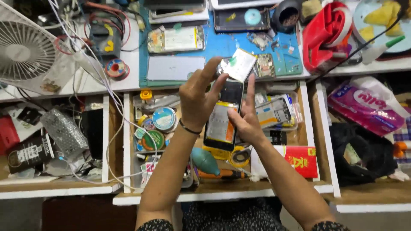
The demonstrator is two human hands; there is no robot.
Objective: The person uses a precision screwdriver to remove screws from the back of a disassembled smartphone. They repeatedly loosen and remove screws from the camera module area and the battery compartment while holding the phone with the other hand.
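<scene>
**Opened phone held over the drawer, a part lifted from its far end**

Both hands hold an opened phone (222, 124) above the open drawer (302, 124), just near of the worktop (128, 83) edge. The right hand (244, 122) grips the phone's right side, forefinger stretched up along it. The left hand (199, 96) pinches, thumb to forefinger, a flat silvery part (239, 64) at the phone's far end, tilted up over the blue mat (274, 64).

The step looks like freeing or seating that part. The next move seems to call for a light, even pull, since such thin plates bend and may trail a ribbon cable.

The phone is a slim dark slab, with a pale battery and yellow tape showing. The part is thin and glossy. In the drawer lie round tape rolls (165, 117), a teal rubber blower (204, 160) and a red box (302, 160).
</scene>
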